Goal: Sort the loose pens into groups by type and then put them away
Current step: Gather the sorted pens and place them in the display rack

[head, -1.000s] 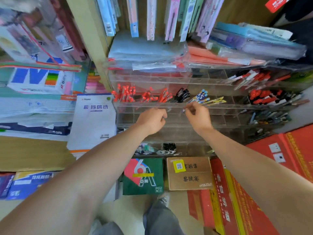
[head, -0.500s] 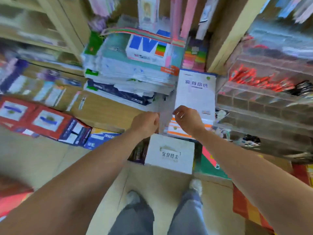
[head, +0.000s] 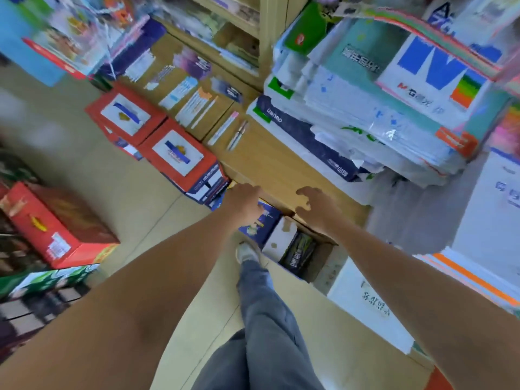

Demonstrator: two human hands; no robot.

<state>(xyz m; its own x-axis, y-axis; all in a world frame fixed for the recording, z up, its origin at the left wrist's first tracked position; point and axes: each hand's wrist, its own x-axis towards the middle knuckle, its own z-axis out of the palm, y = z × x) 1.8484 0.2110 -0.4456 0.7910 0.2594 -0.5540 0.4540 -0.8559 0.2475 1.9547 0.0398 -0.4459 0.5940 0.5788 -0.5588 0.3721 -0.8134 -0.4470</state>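
Blur leaves it unclear whether the seemingly curled fingers of the left hand [head: 245,204] or right hand [head: 319,206] pinch anything. Pens [head: 225,128] lie on cardboard boxes [head: 270,161] beside stacked paper [head: 365,108].

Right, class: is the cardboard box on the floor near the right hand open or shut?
Open. The cardboard box has its flap folded back, and dark packets show inside.

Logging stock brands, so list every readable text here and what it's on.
"M&G", red, blurry: white box atop the paper stack.
Dark blue ream wrapper: white logo upside down, unreadable.
White carton handwritten label, teal pack print: too blurred.
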